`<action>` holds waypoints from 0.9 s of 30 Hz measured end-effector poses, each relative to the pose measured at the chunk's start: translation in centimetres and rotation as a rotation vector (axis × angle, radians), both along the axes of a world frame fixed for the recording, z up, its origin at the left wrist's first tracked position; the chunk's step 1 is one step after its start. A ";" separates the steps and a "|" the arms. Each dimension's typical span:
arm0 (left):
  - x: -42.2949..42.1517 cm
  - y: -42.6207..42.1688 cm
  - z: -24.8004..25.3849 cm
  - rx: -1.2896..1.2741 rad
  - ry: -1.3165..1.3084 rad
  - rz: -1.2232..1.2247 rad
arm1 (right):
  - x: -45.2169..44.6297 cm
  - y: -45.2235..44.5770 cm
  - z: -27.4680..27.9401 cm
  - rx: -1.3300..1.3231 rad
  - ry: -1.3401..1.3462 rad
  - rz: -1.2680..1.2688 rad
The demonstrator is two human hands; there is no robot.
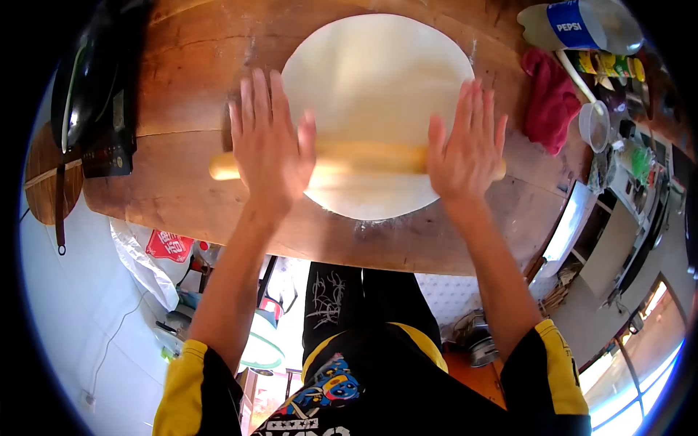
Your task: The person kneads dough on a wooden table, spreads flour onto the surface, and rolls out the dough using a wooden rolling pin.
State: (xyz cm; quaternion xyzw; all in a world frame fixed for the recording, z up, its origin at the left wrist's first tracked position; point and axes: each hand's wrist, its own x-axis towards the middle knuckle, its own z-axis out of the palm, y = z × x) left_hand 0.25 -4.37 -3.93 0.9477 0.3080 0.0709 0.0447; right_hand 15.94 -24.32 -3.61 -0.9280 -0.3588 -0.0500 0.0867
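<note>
A large round sheet of pale dough [371,80] lies flat on the wooden table [182,87], with flour traces at its lower edge. Across its lower part rests a wooden rolling pin [371,158], slightly blurred. My left hand [270,145] lies palm down over the pin's left part, fingers stretched out and pointing away from me. Over the pin's right part, my right hand [469,145] is flat as well, fingers extended. Both ends of the pin stick out beyond my hands. The palms hide the pin beneath them.
On the right are a red cloth [549,102], a Pepsi bottle [574,25], a clear plastic cup [594,127] and a yellow-labelled container [611,65]. A black pan [91,80] is at the far left above a dark cooktop [109,149]. The table's near edge curves before my legs.
</note>
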 end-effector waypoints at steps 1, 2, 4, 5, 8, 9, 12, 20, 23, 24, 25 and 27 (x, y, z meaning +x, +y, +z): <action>-2.5 -2.1 0.2 -0.073 -0.023 -0.042 | -2.1 -2.4 0.0 -0.026 0.064 0.052; -5.5 -4.4 0.0 -0.089 -0.040 -0.088 | -4.3 -4.7 0.0 -0.045 0.122 0.107; -10.4 -6.9 0.8 -0.121 -0.043 -0.144 | -8.2 -8.8 1.5 -0.062 0.116 0.120; -11.6 -6.6 1.0 -0.124 0.039 -0.219 | -8.6 -9.5 2.1 -0.092 0.166 0.161; -10.5 -3.8 1.5 -0.184 0.085 -0.365 | -6.6 -9.7 1.3 -0.104 0.229 0.257; -9.5 -2.7 2.1 -0.251 0.060 -0.425 | -5.9 -9.8 1.0 -0.092 0.255 0.324; -6.7 -0.7 4.1 -0.378 0.058 -0.547 | -4.1 -11.0 1.2 -0.042 0.264 0.392; 4.4 0.4 0.6 0.018 -0.037 -0.167 | 4.9 -1.8 0.9 -0.032 0.039 0.050; 5.0 0.1 0.0 -0.004 -0.009 -0.107 | 8.6 1.0 -0.9 0.049 0.005 0.011; 4.4 -0.3 0.3 -0.009 0.053 -0.087 | 6.9 -0.5 -0.9 0.050 0.005 0.024; 1.2 -2.5 0.0 -0.066 0.154 -0.112 | 3.3 -3.8 -0.9 -0.004 0.052 0.043; -3.0 -6.1 0.6 -0.206 0.037 -0.107 | 0.0 -6.9 0.5 -0.066 0.096 0.069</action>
